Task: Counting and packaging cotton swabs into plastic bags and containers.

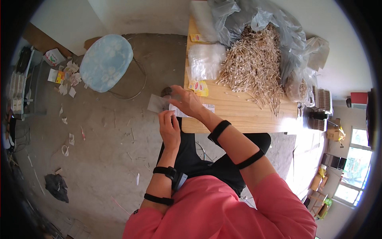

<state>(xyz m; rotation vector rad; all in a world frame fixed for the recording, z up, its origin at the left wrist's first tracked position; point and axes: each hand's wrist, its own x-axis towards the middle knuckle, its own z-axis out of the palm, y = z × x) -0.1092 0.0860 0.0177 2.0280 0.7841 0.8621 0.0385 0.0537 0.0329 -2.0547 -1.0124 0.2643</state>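
Just past the table's left edge, my left hand [170, 129] has its fingers pressed together at the lower edge of a small clear plastic bag [157, 104]. Above it, my right hand [188, 102] reaches across to the bag's right side; motion blurs its fingers, so their grip cannot be made out. A white printed paper [209, 108] lies on the table corner, partly covered by my right hand and wrist. Beyond my right hand are yellow printed cards [199, 87] and a stack of clear plastic bags [206, 59].
A large heap of cotton swabs [254, 63] spills from a grey plastic sack [292, 44] on the wooden table [238, 119]. A round stool with a pale blue cover [106, 63] stands at left. Paper scraps [71, 75] and a black bag [57, 187] litter the floor.
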